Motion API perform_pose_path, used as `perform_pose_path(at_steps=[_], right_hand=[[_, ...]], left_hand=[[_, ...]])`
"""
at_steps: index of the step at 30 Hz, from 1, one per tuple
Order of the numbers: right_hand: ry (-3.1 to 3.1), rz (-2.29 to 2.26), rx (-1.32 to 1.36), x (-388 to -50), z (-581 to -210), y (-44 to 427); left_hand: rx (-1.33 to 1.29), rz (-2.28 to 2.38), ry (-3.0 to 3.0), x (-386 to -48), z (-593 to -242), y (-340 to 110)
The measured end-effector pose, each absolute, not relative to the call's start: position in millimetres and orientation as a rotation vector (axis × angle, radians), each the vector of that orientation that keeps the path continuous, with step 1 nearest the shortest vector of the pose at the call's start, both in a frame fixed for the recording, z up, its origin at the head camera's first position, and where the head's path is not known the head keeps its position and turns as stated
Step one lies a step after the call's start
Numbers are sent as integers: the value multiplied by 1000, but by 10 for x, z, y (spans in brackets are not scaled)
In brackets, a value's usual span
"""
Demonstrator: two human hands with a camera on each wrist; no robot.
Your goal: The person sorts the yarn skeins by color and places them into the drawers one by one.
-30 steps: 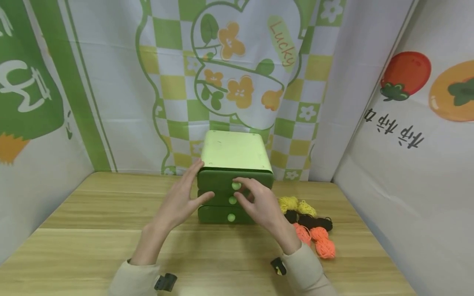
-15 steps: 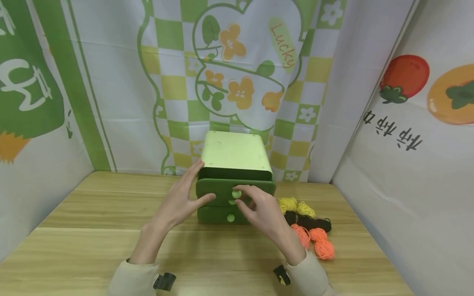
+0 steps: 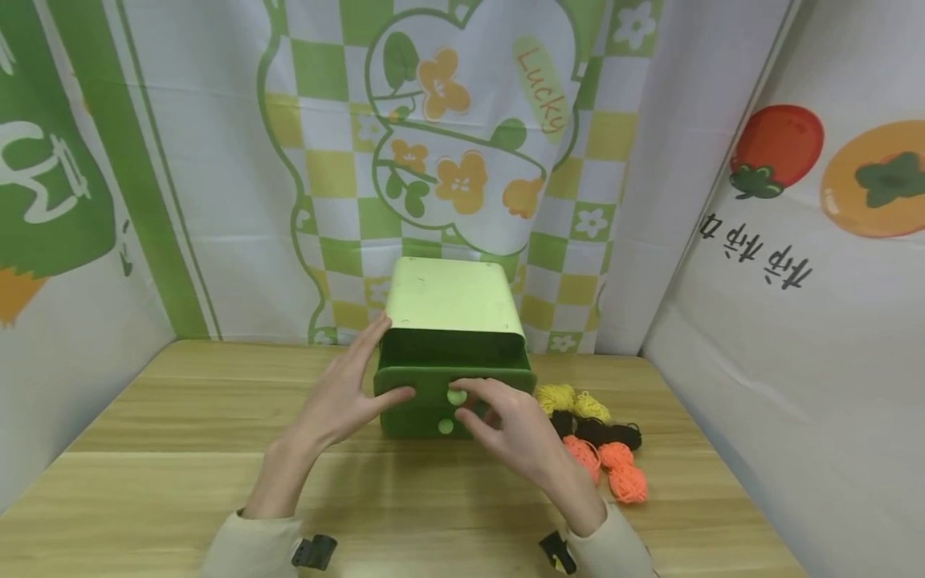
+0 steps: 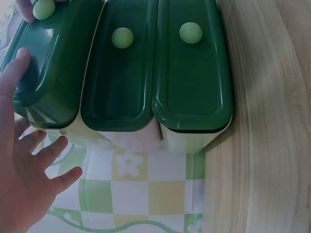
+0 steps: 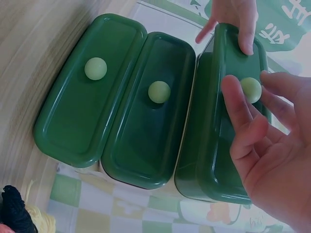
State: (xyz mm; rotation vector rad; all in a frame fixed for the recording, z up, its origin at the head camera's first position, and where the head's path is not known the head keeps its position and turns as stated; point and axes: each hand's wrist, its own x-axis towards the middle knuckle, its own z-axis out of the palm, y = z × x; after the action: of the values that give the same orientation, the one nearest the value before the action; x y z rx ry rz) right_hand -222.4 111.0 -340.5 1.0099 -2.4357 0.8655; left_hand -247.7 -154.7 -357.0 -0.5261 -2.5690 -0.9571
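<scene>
A small chest of drawers (image 3: 455, 297) with a pale green top and dark green fronts stands on the table. Its top drawer (image 3: 426, 382) is pulled partway out, and its visible inside looks dark. My right hand (image 3: 516, 421) pinches that drawer's round pale knob (image 5: 251, 90) between thumb and fingers. My left hand (image 3: 336, 401) lies along the chest's left side with fingers extended; its thumb reaches across the drawer front. Below, the middle drawer (image 4: 121, 73) and the bottom drawer (image 4: 194, 73) are closed in the left wrist view.
To the right of the chest lie small bundles of yarn: yellow (image 3: 556, 398), black (image 3: 600, 432) and orange (image 3: 627, 474). A printed cloth (image 3: 332, 172) hangs behind, with white printed walls at both sides. The wooden table (image 3: 181, 474) extends in front.
The top drawer has slid out toward me from closed, with my right hand holding its knob and drawing back. My left hand has stayed against the chest's side.
</scene>
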Motion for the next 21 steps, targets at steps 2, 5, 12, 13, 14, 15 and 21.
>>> perform_pose_path(at_steps=[2,5,12,13,14,15,21], right_hand=[[-2433,865,1024,-2220,-3404,1115],[-2441,848,1026,-2215,-3400,1124],[-2436,798,1022,-2205,-3398,1142],[-2430,791,1019,-2204,-3398,1148],[-2421,783,1016,-2203,-3395,1155],[-2410,779,1014,-2201,-3391,1164],[-2354,771,1015,-2192,-3330,1255]], left_hand=[[-531,-951,-2570,-2480,-3566,-1551],[-535,-946,-2575,-2484,-3564,-1553],[-524,-955,-2581,-2481,-3572,-1562],[-523,-955,-2582,-2482,-3572,-1561],[-522,-956,-2584,-2483,-3574,-1561],[-522,-956,-2586,-2484,-3575,-1559],[-526,-964,-2586,-2483,-3576,-1555]])
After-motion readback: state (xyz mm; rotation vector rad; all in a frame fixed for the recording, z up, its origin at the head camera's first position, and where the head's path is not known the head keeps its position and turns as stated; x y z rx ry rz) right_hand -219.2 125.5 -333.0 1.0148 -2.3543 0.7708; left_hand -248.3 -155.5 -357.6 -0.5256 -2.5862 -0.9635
